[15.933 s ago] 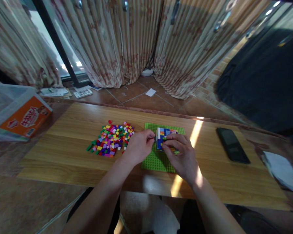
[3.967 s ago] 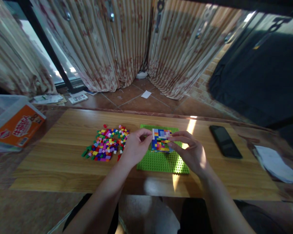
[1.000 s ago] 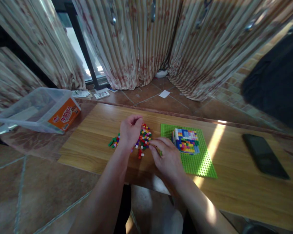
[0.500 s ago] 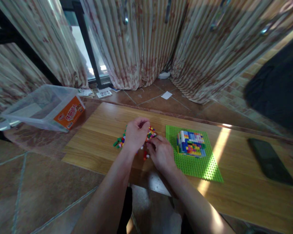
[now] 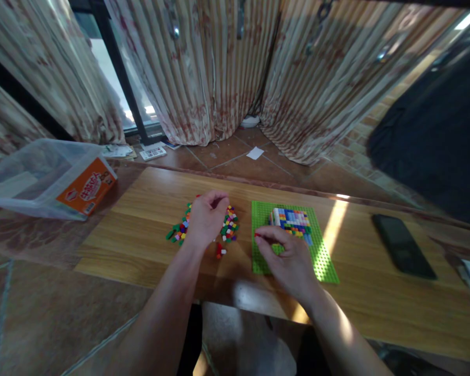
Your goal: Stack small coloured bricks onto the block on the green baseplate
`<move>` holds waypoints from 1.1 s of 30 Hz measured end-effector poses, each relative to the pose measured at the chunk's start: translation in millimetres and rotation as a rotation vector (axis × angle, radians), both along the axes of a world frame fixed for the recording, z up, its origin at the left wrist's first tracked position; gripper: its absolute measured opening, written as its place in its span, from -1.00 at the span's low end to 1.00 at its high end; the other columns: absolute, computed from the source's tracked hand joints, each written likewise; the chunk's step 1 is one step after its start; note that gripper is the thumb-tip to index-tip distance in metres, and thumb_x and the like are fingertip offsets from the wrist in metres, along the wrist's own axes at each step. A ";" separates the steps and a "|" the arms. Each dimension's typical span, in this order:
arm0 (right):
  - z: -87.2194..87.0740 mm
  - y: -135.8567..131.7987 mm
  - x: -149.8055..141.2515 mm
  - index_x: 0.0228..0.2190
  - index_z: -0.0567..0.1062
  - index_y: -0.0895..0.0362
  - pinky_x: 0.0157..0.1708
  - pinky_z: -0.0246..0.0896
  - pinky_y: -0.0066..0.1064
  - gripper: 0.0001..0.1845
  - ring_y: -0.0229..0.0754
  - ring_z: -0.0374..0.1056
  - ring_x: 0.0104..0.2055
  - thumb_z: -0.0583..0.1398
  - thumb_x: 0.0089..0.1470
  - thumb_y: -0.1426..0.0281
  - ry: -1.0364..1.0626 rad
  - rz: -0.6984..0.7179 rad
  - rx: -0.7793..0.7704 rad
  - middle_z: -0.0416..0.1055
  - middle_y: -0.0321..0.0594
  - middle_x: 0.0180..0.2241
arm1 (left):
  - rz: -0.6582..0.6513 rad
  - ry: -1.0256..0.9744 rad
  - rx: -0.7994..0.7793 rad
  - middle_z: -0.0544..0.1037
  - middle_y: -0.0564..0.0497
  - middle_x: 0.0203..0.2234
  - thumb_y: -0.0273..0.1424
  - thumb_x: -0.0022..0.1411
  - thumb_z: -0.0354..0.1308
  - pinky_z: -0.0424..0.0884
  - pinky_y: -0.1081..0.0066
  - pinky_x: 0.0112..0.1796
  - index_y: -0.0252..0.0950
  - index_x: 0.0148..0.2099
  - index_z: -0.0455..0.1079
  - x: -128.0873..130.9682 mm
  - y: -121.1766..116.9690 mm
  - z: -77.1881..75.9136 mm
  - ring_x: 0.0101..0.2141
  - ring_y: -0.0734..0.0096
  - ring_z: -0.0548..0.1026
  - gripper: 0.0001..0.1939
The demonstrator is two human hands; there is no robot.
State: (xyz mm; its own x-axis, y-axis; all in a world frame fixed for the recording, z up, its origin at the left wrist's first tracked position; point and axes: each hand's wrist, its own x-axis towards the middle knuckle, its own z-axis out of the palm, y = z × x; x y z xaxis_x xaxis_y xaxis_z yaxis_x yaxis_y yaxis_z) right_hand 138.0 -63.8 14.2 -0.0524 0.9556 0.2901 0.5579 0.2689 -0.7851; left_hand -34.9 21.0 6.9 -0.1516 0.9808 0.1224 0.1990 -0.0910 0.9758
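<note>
Between the thumb and index finger of my right hand [image 5: 288, 256] is a small red brick [image 5: 257, 235]. That hand is over the green baseplate [image 5: 260, 263], in front of a low multicoloured brick structure [image 5: 292, 216] built on it and partly covering it. My left hand [image 5: 208, 216] is held over a loose pile of small coloured bricks [image 5: 230, 223], its fingers curled in with the thumb near them. Whatever may be inside those fingers is hidden. A few red and white bricks [image 5: 220, 250] lie apart, just nearer to me than the pile.
The wooden table [image 5: 133, 224] carries a dark phone [image 5: 403, 245] to the right. At the left stands a clear plastic bin [image 5: 43, 198] with an orange label. Curtains [image 5: 219, 78] hang behind, and a dark cloth-like shape [image 5: 434, 125] is at the right.
My right hand has moved from the brick pile rightward to the baseplate, with a red brick in its fingertips. My left hand stays over the pile. The view has turned slightly right.
</note>
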 end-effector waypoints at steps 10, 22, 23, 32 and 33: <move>-4.5 -9.1 79.1 -0.28 0.57 0.00 -0.22 0.42 -0.31 -0.85 -0.18 0.51 -0.27 0.27 0.08 0.27 0.056 -0.263 0.027 0.59 -0.30 -0.30 | -0.112 0.084 0.019 0.54 0.05 -0.52 -0.39 0.13 0.12 0.35 0.49 -0.48 -0.33 -0.28 0.49 25.6 3.6 -10.5 -0.53 0.47 0.46 -0.83; -19.1 1.0 93.4 -0.44 0.64 -0.10 -0.01 0.30 -0.11 -0.95 -0.08 0.36 -0.03 0.32 -0.03 0.27 -0.017 -0.298 0.048 0.45 -0.27 -0.13 | -0.345 0.214 0.040 0.59 -0.01 -0.45 -0.43 0.16 0.10 0.43 0.43 -0.34 -0.32 -0.26 0.51 50.9 -1.6 -17.4 -0.41 0.40 0.52 -0.83; -20.0 1.6 93.0 -0.45 0.64 -0.10 0.00 0.29 -0.10 -0.95 -0.07 0.35 -0.02 0.33 -0.04 0.27 -0.006 -0.307 0.036 0.45 -0.28 -0.12 | -0.344 0.217 0.039 0.59 -0.01 -0.45 -0.43 0.15 0.10 0.44 0.42 -0.33 -0.32 -0.26 0.51 51.3 -1.6 -17.3 -0.41 0.39 0.52 -0.83; -28.7 9.5 93.3 -0.48 0.64 -0.06 0.09 0.21 0.03 -0.90 -0.01 0.35 0.03 0.38 -0.14 0.22 0.146 -0.297 -0.057 0.42 -0.23 -0.03 | -0.354 0.241 0.046 0.61 -0.04 -0.38 -0.44 0.16 0.09 0.45 0.41 -0.32 -0.32 -0.26 0.51 51.4 -3.3 -11.9 -0.37 0.37 0.54 -0.83; -28.9 10.1 92.7 -0.48 0.64 -0.05 0.10 0.20 0.02 -0.89 -0.02 0.36 0.02 0.39 -0.16 0.24 0.188 -0.289 -0.070 0.43 -0.23 -0.04 | -0.354 0.245 0.048 0.61 -0.04 -0.39 -0.44 0.16 0.09 0.45 0.41 -0.31 -0.32 -0.26 0.51 51.2 -3.6 -11.8 -0.37 0.37 0.54 -0.83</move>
State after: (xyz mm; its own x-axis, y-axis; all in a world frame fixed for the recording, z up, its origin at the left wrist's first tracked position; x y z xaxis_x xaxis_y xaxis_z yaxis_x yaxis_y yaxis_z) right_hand 230.7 -53.7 -14.7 0.2714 0.9410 0.2022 0.4469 0.0629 -0.8924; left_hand 16.3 17.4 -4.9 0.2324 0.9594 0.1598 0.3723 -0.2396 0.8967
